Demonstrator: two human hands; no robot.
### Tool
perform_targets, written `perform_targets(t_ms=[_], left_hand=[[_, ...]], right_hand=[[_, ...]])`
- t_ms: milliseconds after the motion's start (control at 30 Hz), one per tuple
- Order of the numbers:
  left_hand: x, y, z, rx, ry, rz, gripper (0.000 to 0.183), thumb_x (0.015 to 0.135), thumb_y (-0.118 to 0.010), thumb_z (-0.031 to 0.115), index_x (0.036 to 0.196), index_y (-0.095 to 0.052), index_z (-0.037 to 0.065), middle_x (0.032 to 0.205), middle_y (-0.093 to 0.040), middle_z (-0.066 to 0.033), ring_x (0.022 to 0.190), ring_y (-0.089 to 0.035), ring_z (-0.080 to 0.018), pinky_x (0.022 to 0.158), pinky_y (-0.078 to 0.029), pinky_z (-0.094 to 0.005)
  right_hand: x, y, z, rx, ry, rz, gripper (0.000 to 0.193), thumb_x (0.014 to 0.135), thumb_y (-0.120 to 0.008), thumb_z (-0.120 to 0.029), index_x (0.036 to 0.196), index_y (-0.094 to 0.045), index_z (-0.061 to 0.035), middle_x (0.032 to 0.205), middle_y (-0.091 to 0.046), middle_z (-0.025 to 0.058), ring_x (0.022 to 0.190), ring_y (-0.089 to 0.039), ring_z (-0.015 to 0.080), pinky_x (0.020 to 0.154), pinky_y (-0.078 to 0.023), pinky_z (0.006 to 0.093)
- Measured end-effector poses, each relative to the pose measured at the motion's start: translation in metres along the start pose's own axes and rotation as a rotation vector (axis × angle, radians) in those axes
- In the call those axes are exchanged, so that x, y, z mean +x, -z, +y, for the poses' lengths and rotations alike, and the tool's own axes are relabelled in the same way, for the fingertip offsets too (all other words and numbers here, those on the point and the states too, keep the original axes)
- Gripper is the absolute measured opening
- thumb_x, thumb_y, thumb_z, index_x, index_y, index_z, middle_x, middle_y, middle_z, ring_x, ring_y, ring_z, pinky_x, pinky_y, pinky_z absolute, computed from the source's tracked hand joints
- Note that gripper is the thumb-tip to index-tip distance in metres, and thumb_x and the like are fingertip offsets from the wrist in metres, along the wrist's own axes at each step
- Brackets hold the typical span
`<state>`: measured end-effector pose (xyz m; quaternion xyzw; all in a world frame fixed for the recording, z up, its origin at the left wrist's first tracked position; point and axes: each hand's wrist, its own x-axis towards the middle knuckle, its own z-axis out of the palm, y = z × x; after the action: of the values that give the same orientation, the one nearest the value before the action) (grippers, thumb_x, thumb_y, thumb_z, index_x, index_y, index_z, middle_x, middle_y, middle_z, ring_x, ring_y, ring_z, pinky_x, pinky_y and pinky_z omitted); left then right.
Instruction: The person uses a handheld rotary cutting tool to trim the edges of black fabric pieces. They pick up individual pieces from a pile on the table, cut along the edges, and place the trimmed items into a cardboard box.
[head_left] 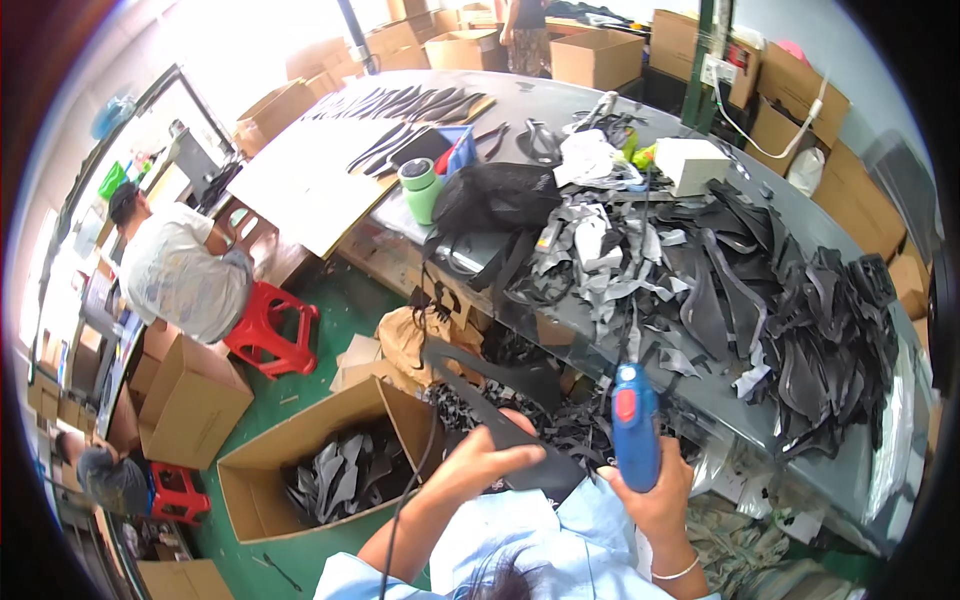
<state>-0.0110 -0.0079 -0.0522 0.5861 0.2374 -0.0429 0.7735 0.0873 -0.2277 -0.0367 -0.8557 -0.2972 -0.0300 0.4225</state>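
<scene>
My left hand (485,462) grips a black, flat, curved piece (483,408) with narrow arms, held in front of my body. In my right hand (662,492) is a blue handheld power tool (638,445) with a red button and a thin tip pointing away from me. The tip is close to the table's near edge, apart from the held piece. Beyond it, grey and black scraps (600,250) lie heaped on the table (790,400). Black curved pieces (725,300) are piled to the right of the scraps.
A cardboard box (250,490) with black pieces stands on the floor at left. A dark cable (398,520) hangs beside my left forearm. On the table are a green bottle (420,192), a black bag (495,198) and a white box (692,165). A person sits on a red stool (272,330).
</scene>
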Motion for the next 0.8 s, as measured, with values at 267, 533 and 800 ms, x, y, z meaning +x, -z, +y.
perform_targets(t_ms=[267,533,800], left_hand=[[-0.013,0.006,-0.149,-0.643,0.415,0.233,0.029,0.085,-0.065,0.015,0.11,-0.059,0.003,0.104,-0.064,-0.0069,0.094,-0.063,-0.0209,0.082,-0.052,-0.0356],[-0.064,0.154,-0.225,-0.759,-0.179,1.222,0.034,0.081,-0.068,0.012,0.106,-0.047,0.006,0.098,-0.06,-0.0095,0.081,-0.063,-0.0215,0.065,-0.058,-0.0383],[-0.058,0.166,-0.267,-0.445,0.442,0.89,0.018,0.088,-0.06,0.019,0.099,-0.059,0.005,0.091,-0.064,-0.0114,0.071,-0.063,-0.0189,0.058,-0.052,-0.0274]], right_hand=[[0.002,-0.007,0.013,0.098,-0.199,-0.05,0.046,0.061,-0.083,-0.018,0.091,-0.051,-0.0028,0.07,-0.062,0.0116,0.062,-0.062,0.0272,0.061,-0.048,0.0357],[0.003,-0.013,0.016,0.071,-0.185,-0.057,0.044,0.064,-0.082,-0.018,0.088,-0.047,-0.0045,0.064,-0.054,0.0088,0.054,-0.055,0.0243,0.055,-0.044,0.0351],[0.002,-0.013,0.012,0.117,-0.225,-0.123,0.041,0.065,-0.08,-0.016,0.09,-0.05,-0.0029,0.07,-0.063,0.011,0.062,-0.062,0.0222,0.061,-0.048,0.0319]])
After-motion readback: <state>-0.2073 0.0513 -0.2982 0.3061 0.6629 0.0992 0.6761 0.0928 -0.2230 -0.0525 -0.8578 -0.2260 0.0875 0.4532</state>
